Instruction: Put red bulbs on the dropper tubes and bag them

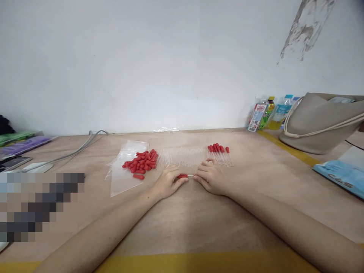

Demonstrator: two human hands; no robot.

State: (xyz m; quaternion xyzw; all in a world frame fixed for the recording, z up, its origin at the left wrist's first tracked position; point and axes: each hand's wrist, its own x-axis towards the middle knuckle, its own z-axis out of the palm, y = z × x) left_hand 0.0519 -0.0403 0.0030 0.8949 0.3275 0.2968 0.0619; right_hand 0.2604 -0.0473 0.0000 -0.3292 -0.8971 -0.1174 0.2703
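Small red bulb [182, 176], horizontal, partly hidden, slim pale tube [190, 176] in line at its right end

Pale wall [142, 68], brownish patch [306, 32] high at right, behind a light-brown tabletop [182, 231]

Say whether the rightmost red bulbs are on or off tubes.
On: the red bulbs sit at the far ends of clear tubes.

left hand [170, 182]: bare | right hand [211, 176]: bare | left forearm [113, 223]: small dark spot [148, 197]
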